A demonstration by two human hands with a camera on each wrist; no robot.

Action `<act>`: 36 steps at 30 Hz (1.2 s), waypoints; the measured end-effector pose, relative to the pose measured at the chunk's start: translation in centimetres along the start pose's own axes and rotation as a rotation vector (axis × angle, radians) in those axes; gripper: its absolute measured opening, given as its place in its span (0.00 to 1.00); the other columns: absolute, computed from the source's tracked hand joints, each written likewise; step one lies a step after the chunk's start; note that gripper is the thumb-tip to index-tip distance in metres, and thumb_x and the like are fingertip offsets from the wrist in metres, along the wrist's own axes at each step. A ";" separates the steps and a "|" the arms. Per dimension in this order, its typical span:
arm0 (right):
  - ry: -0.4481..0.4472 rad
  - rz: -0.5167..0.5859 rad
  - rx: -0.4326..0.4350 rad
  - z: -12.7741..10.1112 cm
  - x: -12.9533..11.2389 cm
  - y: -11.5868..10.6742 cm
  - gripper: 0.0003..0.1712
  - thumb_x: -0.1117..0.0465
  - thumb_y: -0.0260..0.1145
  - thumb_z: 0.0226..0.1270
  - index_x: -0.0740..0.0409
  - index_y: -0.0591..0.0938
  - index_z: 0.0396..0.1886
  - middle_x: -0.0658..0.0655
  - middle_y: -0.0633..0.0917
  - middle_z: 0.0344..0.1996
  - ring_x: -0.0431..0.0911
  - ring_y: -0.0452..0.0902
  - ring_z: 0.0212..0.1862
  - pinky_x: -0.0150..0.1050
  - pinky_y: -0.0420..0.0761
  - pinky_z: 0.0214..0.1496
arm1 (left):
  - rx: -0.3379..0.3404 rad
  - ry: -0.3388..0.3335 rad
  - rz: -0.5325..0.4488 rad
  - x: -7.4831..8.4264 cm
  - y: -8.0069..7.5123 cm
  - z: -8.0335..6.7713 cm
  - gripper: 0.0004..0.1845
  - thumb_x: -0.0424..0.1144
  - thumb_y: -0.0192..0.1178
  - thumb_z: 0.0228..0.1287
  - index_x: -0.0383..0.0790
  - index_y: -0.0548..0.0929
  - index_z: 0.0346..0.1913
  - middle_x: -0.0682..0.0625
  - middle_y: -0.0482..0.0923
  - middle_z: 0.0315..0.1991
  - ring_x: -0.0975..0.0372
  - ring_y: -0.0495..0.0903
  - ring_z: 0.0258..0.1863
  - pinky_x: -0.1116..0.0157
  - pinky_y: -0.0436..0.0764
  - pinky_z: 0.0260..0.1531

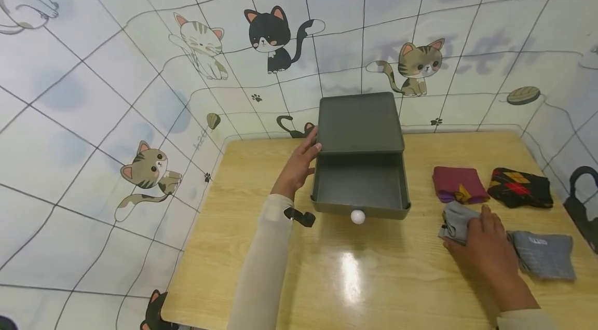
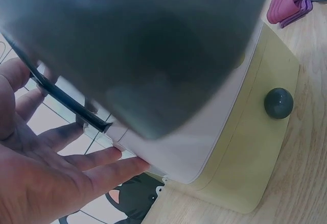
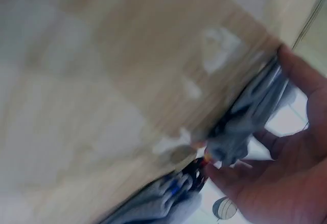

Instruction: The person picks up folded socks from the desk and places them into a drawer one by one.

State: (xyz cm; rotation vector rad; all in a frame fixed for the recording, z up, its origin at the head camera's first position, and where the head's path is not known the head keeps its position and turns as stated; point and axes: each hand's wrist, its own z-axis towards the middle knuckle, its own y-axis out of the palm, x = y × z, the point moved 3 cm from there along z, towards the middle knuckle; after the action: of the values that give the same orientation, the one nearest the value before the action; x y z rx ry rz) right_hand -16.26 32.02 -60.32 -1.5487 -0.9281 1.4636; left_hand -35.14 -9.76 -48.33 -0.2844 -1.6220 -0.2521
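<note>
A dark grey box (image 1: 359, 122) stands on the table with its drawer (image 1: 362, 179) pulled out, showing a bare inside and a round white knob (image 1: 357, 216). My left hand (image 1: 299, 161) touches the box's left side with fingers extended; in the left wrist view that hand (image 2: 66, 168) has its fingertips at the box edge. At the right, my right hand (image 1: 488, 247) grips a folded grey sock (image 1: 458, 221) between thumb and fingers. The right wrist view, blurred, shows the grey sock (image 3: 250, 114) within the hand (image 3: 286, 178).
Folded socks lie around my right hand: a maroon one (image 1: 458, 182) with a yellow star, a black argyle one (image 1: 520, 187) and another grey one (image 1: 544, 255) with lettering. The wooden table (image 1: 224, 247) meets cat-printed walls (image 1: 345, 44) at the back and sides.
</note>
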 end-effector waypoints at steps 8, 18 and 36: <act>-0.212 -0.048 -0.064 1.5 2.7 -0.7 0.38 0.54 0.85 0.50 0.76 0.76 0.49 0.88 0.66 0.63 0.83 0.62 0.59 0.78 0.67 0.57 | 0.011 -0.012 0.001 -0.3 0.2 0.1 0.29 0.49 0.54 0.83 0.81 0.64 0.78 0.53 0.55 0.83 0.47 0.58 0.80 0.34 0.64 0.70; -0.380 -0.069 -0.025 3.5 2.4 -2.7 0.25 0.65 0.84 0.47 0.67 0.83 0.45 0.80 0.78 0.57 0.76 0.73 0.54 0.71 0.74 0.53 | 0.032 0.013 0.002 0.4 -0.4 1.2 0.28 0.51 0.55 0.82 0.79 0.64 0.78 0.57 0.58 0.81 0.49 0.60 0.80 0.34 0.63 0.70; -0.355 -0.107 0.126 2.1 2.3 -2.7 0.28 0.63 0.85 0.41 0.71 0.86 0.44 0.77 0.84 0.47 0.72 0.77 0.47 0.68 0.78 0.45 | 0.017 -0.013 -0.006 -0.3 -0.3 0.4 0.29 0.51 0.54 0.82 0.80 0.63 0.78 0.56 0.56 0.82 0.49 0.59 0.80 0.34 0.62 0.71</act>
State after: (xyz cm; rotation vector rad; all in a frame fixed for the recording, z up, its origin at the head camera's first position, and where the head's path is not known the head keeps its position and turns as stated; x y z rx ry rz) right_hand -18.20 35.33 -58.81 -1.1501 -1.0798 1.7153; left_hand -35.65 -9.93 -48.66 -0.2692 -1.6372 -0.2413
